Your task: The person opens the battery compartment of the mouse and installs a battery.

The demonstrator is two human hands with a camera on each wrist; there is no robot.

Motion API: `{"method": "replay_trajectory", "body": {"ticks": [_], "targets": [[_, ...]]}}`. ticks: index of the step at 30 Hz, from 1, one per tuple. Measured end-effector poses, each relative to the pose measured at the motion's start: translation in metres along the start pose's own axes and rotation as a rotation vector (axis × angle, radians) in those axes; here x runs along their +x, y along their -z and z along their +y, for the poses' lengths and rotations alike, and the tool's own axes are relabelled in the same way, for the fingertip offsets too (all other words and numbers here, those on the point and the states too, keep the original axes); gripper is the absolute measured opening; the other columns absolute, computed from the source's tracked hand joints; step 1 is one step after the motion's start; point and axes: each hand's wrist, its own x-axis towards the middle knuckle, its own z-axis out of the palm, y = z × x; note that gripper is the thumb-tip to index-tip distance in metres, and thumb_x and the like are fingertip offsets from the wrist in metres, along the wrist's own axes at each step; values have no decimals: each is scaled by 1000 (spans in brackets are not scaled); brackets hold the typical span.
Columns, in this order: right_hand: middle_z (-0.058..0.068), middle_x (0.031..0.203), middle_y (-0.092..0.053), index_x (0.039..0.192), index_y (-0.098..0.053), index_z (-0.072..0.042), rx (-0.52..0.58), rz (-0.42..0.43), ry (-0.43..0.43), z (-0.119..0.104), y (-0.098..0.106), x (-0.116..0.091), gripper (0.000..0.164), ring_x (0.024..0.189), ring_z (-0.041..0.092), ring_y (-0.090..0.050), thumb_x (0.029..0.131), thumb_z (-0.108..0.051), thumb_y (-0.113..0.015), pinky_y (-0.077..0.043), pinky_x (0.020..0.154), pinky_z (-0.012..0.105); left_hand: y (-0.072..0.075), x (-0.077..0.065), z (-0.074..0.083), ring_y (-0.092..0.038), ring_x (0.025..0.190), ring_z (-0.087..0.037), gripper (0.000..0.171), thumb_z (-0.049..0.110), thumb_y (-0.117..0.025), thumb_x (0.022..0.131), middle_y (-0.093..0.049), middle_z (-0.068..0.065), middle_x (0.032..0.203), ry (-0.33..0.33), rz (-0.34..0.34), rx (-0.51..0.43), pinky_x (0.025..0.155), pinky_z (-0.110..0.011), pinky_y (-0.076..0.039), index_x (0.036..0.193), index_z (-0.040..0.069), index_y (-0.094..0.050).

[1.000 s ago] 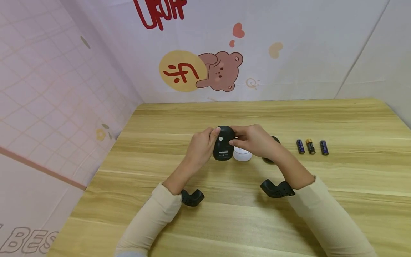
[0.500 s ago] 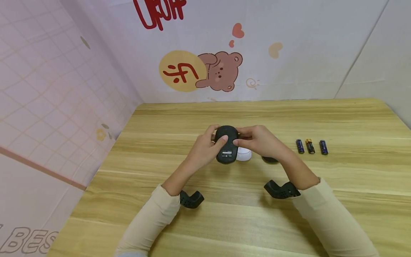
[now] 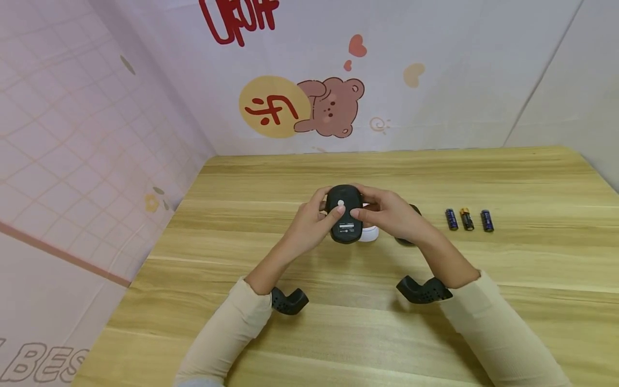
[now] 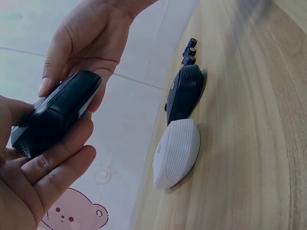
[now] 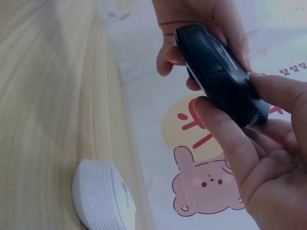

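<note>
Held black mouse (image 3: 347, 219), label (image 3: 346, 226) unreadable

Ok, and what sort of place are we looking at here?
Probably an indoor work corner, perhaps a booth: a wood-grain table bears three batteries and a white computer mouse, and pale walls stand behind and beside it, printed with a cartoon bear and other drawings.

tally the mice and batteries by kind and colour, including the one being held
Black rounded computer mice: 2
White rounded ribbed computer mouse: 1
Dark blue cylindrical batteries: 2
Black-and-gold cylindrical battery: 1
Total: 6
</note>
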Motion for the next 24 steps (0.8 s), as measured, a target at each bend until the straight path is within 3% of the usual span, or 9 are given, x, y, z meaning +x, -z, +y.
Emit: {"method": "replay_trajectory", "body": {"ticks": [18, 24], "targets": [[21, 122, -54, 137, -40, 1, -98, 51, 5, -2, -5, 2, 49, 92, 25, -64, 92, -7, -57, -53, 68, 29, 0, 3, -2, -67, 72, -14, 44, 23, -52, 96, -63, -15, 104, -30, 28, 16, 61, -28, -51, 136, 8, -41], [21, 111, -61, 134, -45, 3, -152, 87, -35, -4, -5, 2, 44, 86, 22, -65, 93, -11, -56, -53, 66, 27, 0, 3, -1, -66, 68, -13, 47, 23, -54, 95, -64, -14, 99, -38, 32, 16, 56, -27, -48, 138, 8, -39]]}}
